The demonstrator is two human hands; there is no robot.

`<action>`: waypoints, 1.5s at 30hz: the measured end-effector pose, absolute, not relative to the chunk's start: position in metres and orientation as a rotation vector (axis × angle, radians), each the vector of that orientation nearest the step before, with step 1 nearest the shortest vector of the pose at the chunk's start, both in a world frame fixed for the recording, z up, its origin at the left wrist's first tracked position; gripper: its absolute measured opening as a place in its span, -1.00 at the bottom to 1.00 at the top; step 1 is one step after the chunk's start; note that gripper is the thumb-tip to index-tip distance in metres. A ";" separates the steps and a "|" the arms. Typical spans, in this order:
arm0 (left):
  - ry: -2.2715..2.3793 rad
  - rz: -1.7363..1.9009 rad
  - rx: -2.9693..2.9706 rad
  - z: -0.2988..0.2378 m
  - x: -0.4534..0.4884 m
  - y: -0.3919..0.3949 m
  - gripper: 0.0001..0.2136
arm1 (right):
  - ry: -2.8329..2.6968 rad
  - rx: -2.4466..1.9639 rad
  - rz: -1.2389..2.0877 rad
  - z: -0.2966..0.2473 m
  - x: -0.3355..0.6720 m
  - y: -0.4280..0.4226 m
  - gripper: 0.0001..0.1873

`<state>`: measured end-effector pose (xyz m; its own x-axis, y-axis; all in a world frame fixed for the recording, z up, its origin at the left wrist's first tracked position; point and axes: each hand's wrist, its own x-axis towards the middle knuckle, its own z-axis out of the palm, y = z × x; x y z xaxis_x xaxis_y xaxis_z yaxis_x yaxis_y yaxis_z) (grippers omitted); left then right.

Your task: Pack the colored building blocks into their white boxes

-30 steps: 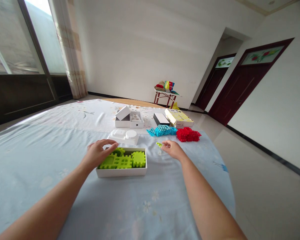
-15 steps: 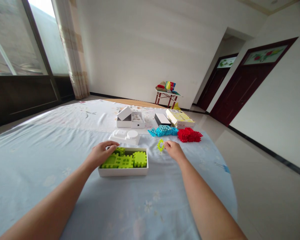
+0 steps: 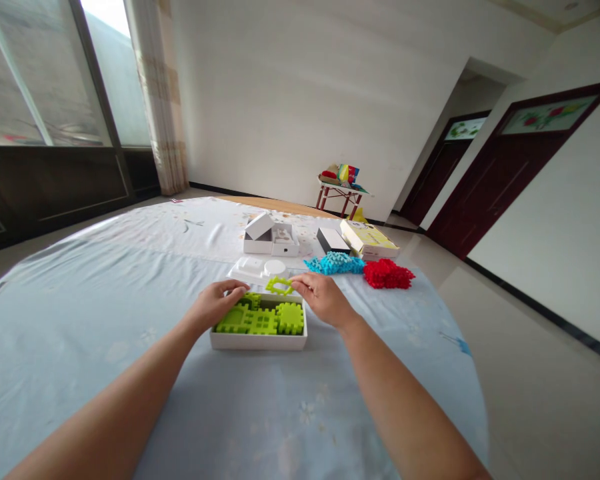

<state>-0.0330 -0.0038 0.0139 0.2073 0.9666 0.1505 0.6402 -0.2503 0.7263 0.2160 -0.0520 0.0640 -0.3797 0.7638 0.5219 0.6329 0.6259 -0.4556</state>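
Landmark: open white box (image 3: 257, 342), set on the cloth-covered counter (image 3: 235, 413). Contents: lime-green notched tiles (image 3: 263, 322), a squarish one at the box's right end, a window-holed one near its middle.

Right hand (image 3: 324, 297): right of the box's far edge; grip clamped, thumb and fingertips pinched on the right side of a lime-green notched ring (image 3: 271, 287). Ring appears just above the box's far rim, toward its right end.

Left hand (image 3: 214, 303): at the box's far left corner, thumb toward the tiles. State of grip: cannot tell whether it is closed on the rim or merely resting there; the finger undersides are hidden.

Surroundings relative to the box: white moulded insert (image 3: 250, 269) just beyond; small white boxes (image 3: 257, 246) farther beyond. Blue pile (image 3: 335, 263) beyond and to the right; red pile (image 3: 389, 274) farther right. Black-sided box (image 3: 333, 241) and yellow carton (image 3: 369, 235) beyond both piles.
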 end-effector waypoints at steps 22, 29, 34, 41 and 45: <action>1.434 0.851 1.942 0.013 -0.033 -0.005 -0.61 | -2.481 -1.249 0.272 0.058 0.190 -0.028 -0.75; 1.393 0.862 1.959 0.016 -0.031 -0.007 -0.57 | -2.455 -1.305 0.082 0.055 0.188 -0.027 -0.76; 1.363 0.866 1.969 0.018 -0.030 -0.009 -0.58 | -2.479 -1.185 0.164 0.056 0.190 -0.031 -0.77; 1.326 0.855 1.949 0.021 -0.029 -0.012 -0.58 | -2.560 -1.118 0.284 0.066 0.194 -0.032 -0.81; 1.328 0.847 1.948 0.021 -0.028 -0.011 -0.56 | -2.490 -1.158 0.128 0.060 0.191 -0.030 -0.77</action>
<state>-0.0282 -0.0108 0.0210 0.2871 0.9446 0.1591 0.5427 -0.2972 0.7856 0.1914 -0.0298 0.0601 -0.5826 0.7517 0.3090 0.7162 0.6546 -0.2421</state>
